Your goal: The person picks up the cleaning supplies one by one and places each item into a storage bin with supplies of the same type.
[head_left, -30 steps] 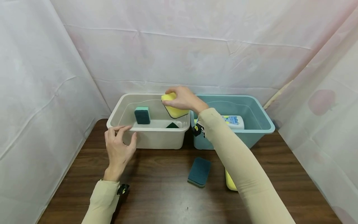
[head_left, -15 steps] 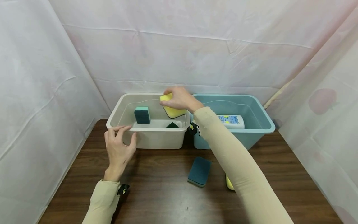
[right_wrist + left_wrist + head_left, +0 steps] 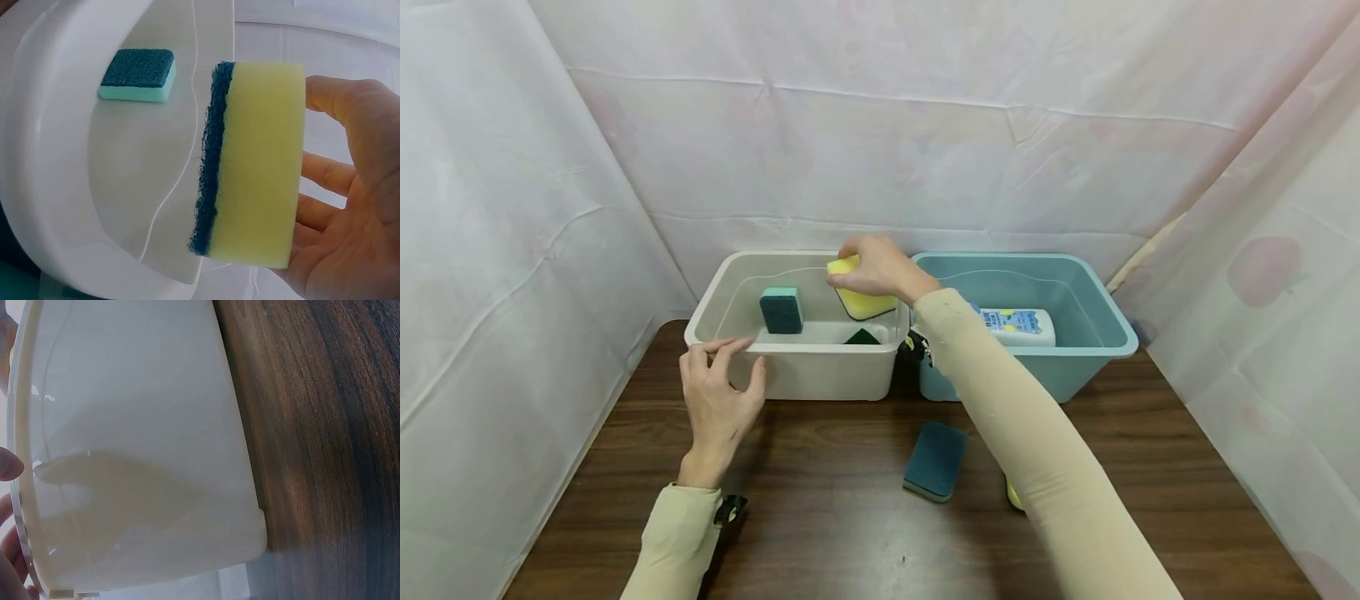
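Observation:
In the head view my right hand [image 3: 880, 271] pinches a yellow sponge [image 3: 868, 304] with a dark scouring layer over the right part of the beige bin [image 3: 820, 371]. The right wrist view shows this sponge [image 3: 259, 165] edge-on, its dark blue layer facing away from the palm. My left hand [image 3: 718, 404] holds the bin's front rim near the left corner, fingertips over the rim and thumb at the outer front wall. Inside the bin stands a mint-green sponge [image 3: 782, 311] with a dark scouring side. Part of another dark green sponge [image 3: 862, 337] shows behind the front rim.
A blue bin [image 3: 1067, 362] stands right beside the beige one, with a white bottle [image 3: 1022, 327] lying in it. On the wooden table [image 3: 820, 500] lie a dark sponge [image 3: 936, 461] and a yellow one [image 3: 1014, 493], mostly hidden by my right sleeve.
My right hand has shifted slightly left with the yellow sponge, and its forearm now covers more of the yellow sponge on the table. The left hand keeps its place.

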Tool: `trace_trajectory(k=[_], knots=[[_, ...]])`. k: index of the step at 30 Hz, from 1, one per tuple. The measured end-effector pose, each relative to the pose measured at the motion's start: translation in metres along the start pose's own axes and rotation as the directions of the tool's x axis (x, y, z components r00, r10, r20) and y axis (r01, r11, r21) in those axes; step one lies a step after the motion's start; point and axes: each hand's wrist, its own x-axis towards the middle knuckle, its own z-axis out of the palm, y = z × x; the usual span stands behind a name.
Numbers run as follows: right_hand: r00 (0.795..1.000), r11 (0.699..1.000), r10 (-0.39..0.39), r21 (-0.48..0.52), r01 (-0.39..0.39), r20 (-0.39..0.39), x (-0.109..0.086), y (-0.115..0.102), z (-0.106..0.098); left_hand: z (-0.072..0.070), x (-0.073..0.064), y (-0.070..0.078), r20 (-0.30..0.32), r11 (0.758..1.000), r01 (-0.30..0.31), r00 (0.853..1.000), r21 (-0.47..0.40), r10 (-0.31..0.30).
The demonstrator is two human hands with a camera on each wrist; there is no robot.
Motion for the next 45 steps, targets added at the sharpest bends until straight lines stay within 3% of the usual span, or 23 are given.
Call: trace_trajectory(k=[11, 45], knots=[[0.999, 0.997, 0.021, -0.069, -0.018, 0.043, -0.007, 0.007, 0.001, 0.001, 0.0, 0.001, 0.007, 1.0, -0.009, 1.0, 0.001, 0.009], [1.0, 1.0, -0.013, 0.016, 0.014, -0.026, -0.035, 0.026, 0.005, 0.0, -0.001, -0.001, 0.028, 1.0, -0.008, 1.0, 0.023, 0.007]])
